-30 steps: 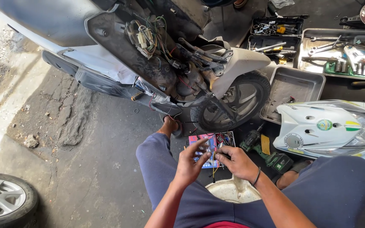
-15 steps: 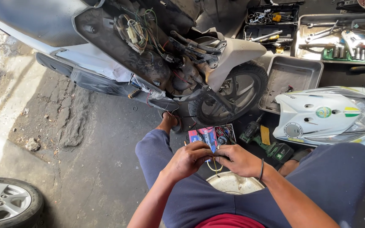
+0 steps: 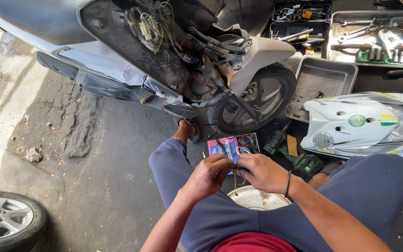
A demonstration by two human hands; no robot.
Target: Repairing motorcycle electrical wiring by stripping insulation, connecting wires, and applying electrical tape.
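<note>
Left hand point(image 3: 209, 175) and right hand point(image 3: 262, 171) meet over the lap, fingers curled shut, pinching thin wires point(image 3: 237, 176) between them. A red-and-blue packet point(image 3: 233, 145) lies on the floor just beyond the hands, beside a green drill point(image 3: 295, 156). A stripped scooter point(image 3: 183, 60) stands ahead, its front wheel point(image 3: 257, 100) near a grey tray point(image 3: 320, 86). A white fairing point(image 3: 360, 123) lies to the right.

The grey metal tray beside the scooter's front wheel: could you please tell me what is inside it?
The grey metal tray looks nearly bare: only a few small dark and reddish bits lie near its right wall. The white scooter panel covers its lower right corner, so anything there is hidden.
</note>
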